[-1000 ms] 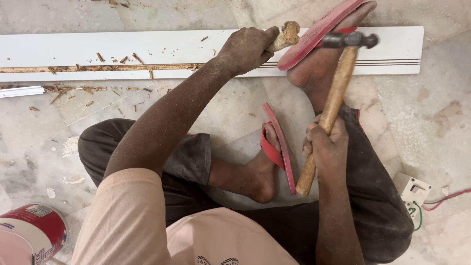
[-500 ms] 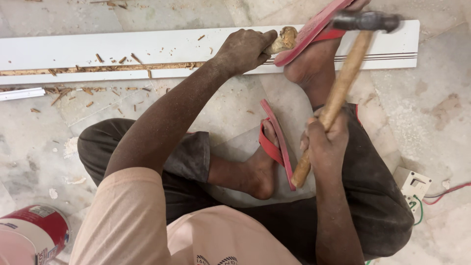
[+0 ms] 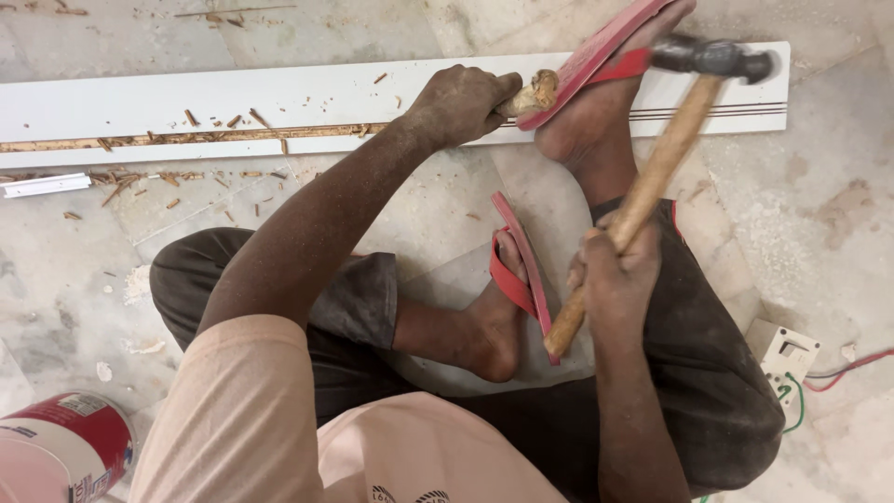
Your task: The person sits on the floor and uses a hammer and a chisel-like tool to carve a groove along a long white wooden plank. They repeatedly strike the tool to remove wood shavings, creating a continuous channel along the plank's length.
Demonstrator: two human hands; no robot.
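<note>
I sit on the floor with a long white board (image 3: 279, 98) lying across in front of me. My left hand (image 3: 461, 102) is closed around a chisel with a worn wooden handle (image 3: 533, 93), held against the board. My right hand (image 3: 615, 279) grips the wooden shaft of a hammer (image 3: 652, 182); its dark steel head (image 3: 712, 58) is raised to the right of the chisel end. My right foot in a red sandal (image 3: 596, 56) rests on the board beside the chisel. A groove with wood chips (image 3: 186, 140) runs along the board.
A second red sandal (image 3: 517, 270) is on my left foot, tucked under me. A red and white paint tin (image 3: 65, 447) stands at the lower left. A white electrical box with red and green wires (image 3: 787, 359) lies at the right. A white strip (image 3: 42, 184) lies at the left.
The hammer head has swung up and to the right, away from the chisel's end. My left hand has stayed on the chisel at the board.
</note>
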